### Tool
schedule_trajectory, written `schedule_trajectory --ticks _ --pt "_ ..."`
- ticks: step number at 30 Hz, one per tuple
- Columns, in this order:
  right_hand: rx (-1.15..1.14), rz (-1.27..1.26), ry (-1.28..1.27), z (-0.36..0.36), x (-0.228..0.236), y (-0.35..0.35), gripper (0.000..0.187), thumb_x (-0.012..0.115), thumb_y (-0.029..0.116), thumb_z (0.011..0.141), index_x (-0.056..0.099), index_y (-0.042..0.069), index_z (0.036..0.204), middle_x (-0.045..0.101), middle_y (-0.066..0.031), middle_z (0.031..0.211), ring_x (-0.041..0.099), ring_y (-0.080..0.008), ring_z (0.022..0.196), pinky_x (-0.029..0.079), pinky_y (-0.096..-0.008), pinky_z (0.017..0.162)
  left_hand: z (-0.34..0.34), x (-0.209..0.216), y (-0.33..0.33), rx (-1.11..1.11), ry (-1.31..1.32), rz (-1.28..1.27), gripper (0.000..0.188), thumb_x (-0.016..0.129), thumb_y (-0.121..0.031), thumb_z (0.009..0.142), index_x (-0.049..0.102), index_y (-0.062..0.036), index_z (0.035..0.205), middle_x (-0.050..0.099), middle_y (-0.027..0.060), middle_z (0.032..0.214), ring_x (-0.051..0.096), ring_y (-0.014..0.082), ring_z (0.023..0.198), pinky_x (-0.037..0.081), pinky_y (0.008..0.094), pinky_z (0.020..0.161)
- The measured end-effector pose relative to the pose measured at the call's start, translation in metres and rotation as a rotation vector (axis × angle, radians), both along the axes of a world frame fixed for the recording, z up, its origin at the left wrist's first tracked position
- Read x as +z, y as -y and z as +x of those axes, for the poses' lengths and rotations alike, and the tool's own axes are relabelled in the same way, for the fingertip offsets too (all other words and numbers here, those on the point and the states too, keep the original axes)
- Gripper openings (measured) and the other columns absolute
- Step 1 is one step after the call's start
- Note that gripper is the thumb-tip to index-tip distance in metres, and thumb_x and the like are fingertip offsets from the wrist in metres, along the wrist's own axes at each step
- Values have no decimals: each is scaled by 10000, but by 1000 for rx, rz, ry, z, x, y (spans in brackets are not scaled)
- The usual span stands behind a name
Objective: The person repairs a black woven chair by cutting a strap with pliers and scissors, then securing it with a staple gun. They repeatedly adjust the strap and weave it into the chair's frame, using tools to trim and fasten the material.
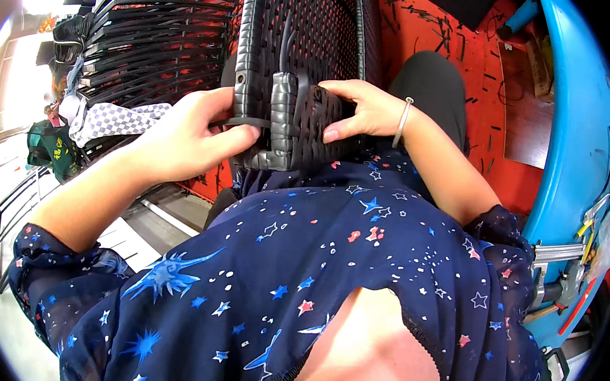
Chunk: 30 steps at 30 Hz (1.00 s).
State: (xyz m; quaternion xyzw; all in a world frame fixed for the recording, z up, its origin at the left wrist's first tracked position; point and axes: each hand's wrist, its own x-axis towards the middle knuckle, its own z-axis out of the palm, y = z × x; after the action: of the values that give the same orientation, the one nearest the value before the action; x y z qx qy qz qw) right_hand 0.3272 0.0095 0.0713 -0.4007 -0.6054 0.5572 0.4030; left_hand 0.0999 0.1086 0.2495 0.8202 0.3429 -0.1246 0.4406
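A black woven rattan furniture piece (293,111) stands in front of me, its near end close to my lap. At its left edge my left hand (202,136) is closed, thumb and fingers pinching a flat black rattan strip (246,122) that runs across to the near corner. My right hand (365,109) grips the near end from the right, thumb in front and fingers over the top. Another loose strand (287,39) sticks up along the inside of the weave. The undersides of both hands' grips are hidden.
Black slatted or strip-wrapped frames (163,36) crowd the upper left, with a checkered cloth (120,122) and a green bag (52,145) beside them. Short black scraps litter the red floor covering (486,119). A blue table (577,104) borders the right, with tools (563,275) at its near end.
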Motion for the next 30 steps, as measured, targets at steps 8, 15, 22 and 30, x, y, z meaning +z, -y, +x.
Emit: schedule_trajectory --ticks 8,15,22,30 --pt "-137 52 -152 -33 -9 -7 584 892 320 762 633 -18 1163 698 -114 1074 616 -150 994 498 -315 932 -6 -11 -26 -118 -62 303 359 656 -220 752 639 107 901 648 211 702 643 230 646 520 394 646" --pt "-307 40 -152 -65 -12 -38 512 907 315 739 653 -4 1049 718 -112 975 669 -177 897 539 -345 864 -11 -13 -82 -365 44 464 321 648 -171 738 607 76 940 582 192 687 532 208 585 446 363 584" --pt "-418 158 158 -88 -18 -8 470 901 193 739 660 5 1095 717 -104 966 659 -155 886 539 -323 843 -15 -7 -62 -524 -53 549 322 698 -259 769 620 25 900 639 238 793 629 443 782 502 493 679" --pt "-385 410 469 -57 12 21 406 923 241 672 714 32 950 707 -137 873 698 -321 798 554 -360 726 14 12 -24 -691 86 665 301 697 -257 735 604 0 861 624 209 725 639 423 754 520 493 687"
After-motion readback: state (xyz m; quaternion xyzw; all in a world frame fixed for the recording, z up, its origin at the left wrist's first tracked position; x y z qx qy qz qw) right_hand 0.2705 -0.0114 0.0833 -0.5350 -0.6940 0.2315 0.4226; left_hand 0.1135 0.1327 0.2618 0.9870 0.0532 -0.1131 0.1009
